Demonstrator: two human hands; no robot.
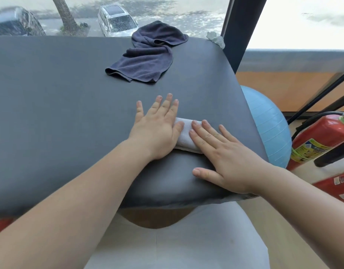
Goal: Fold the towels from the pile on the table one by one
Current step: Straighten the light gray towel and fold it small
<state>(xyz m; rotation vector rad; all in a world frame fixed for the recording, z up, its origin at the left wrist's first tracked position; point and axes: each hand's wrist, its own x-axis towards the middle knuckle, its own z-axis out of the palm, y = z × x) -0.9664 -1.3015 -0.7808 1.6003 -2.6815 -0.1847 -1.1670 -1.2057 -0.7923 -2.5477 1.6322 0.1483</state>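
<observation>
Both hands lie flat, grip released, fingers straight. My left hand (157, 131) and right hand (225, 152) press on a small folded white towel (186, 136), which lies between them near the right front part of the grey table (51, 94).

A dark blue towel (146, 61) lies rumpled and unfolded at the far edge, well apart from my hands, with bare table between.

A pale crumpled scrap (215, 38) sits at the far right corner. Off the table's right edge are a light blue exercise ball (268, 129) and a red fire extinguisher (318, 140), with a second extinguisher (338, 187) nearer me. Parked cars (116, 20) show through the window.
</observation>
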